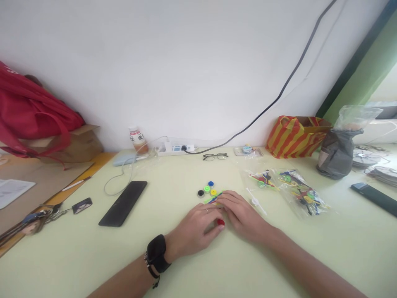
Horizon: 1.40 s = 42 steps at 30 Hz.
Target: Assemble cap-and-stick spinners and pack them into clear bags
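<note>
Both hands meet at the middle of the table. My left hand (198, 227), with a black smartwatch on its wrist, is curled, and a small round red piece (221, 222) shows at its thumb tip. My right hand (243, 212) lies beside it, fingers together and bent over thin coloured plastic strips (214, 198) in green, blue and red. The fingers hide much of the strips. Just beyond sit small round pieces: a blue (211, 184), a green (206, 189), a yellow (213, 192) and a black one (201, 193). Right of my right hand lies a white plastic stick piece (255, 202).
Clear bags of coloured plastic parts (305, 194) lie to the right. Glasses (215, 157) and a power strip (175, 150) are along the wall. A black phone (123, 203), a drink bottle (138, 140) and keys (46, 217) are left. A striped bag (294, 136) stands back right.
</note>
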{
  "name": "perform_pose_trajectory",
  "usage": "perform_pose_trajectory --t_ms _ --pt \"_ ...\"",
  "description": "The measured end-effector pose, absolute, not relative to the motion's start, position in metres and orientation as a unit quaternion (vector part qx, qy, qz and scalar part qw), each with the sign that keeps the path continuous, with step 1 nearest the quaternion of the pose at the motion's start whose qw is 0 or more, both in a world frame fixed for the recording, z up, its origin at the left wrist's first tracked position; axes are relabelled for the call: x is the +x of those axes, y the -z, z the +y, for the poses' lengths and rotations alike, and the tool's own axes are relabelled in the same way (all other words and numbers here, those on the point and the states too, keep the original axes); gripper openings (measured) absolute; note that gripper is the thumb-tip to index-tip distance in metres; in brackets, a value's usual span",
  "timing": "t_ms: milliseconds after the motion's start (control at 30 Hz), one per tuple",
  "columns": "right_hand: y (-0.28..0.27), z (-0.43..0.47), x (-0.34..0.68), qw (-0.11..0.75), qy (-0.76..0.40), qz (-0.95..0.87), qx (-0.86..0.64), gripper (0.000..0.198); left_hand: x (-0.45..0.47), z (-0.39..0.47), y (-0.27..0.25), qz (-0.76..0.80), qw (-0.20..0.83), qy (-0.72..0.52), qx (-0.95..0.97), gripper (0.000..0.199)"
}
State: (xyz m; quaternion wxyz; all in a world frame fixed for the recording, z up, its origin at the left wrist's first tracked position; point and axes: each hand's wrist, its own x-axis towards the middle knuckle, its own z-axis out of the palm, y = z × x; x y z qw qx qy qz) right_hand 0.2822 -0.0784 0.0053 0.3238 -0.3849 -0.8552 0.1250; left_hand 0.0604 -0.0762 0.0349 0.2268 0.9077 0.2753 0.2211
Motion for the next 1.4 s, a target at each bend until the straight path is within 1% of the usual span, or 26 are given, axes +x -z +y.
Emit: perform_pose_trajectory --t_ms 233,333,433,567,767,933,1100,1300,1400 --pt "-0.006 -0.079 0.282 0.326 -0.122 -0.856 -0.381 0.042 0.061 -0.076 -0.034 0.274 0.21 -0.205 0.916 0.01" --pt "-0.005 -0.076 0.285 0.334 -0.092 -0.852 -0.393 0.038 0.061 -0.076 -0.035 0.282 0.199 -0.199 0.917 0.008" --pt "-0.004 -0.071 0.292 0.346 -0.052 -0.842 -0.411 0.037 0.06 -0.075 -0.034 0.293 0.191 -0.218 0.911 0.008" --pt "-0.004 -0.068 0.3 0.352 -0.051 -0.832 -0.426 0.036 0.058 -0.074 -0.033 0.305 0.186 -0.238 0.903 0.008" --pt "0.002 -0.072 0.294 0.293 -0.078 -0.847 -0.437 0.044 0.059 -0.074 -0.035 0.307 0.193 -0.229 0.903 0.008" --pt "0.001 -0.067 0.29 0.308 -0.085 -0.847 -0.425 0.033 0.06 -0.073 -0.036 0.307 0.191 -0.219 0.906 0.007" --pt "0.0 -0.065 0.29 0.321 -0.065 -0.829 -0.454 0.029 0.06 -0.074 -0.036 0.305 0.195 -0.225 0.904 0.009" --pt "0.003 -0.065 0.289 0.32 -0.059 -0.82 -0.47 0.017 0.06 -0.075 -0.035 0.306 0.191 -0.224 0.905 0.009" --pt "0.002 -0.065 0.29 0.331 -0.062 -0.815 -0.472 0.015 0.06 -0.074 -0.035 0.307 0.19 -0.223 0.905 0.008"
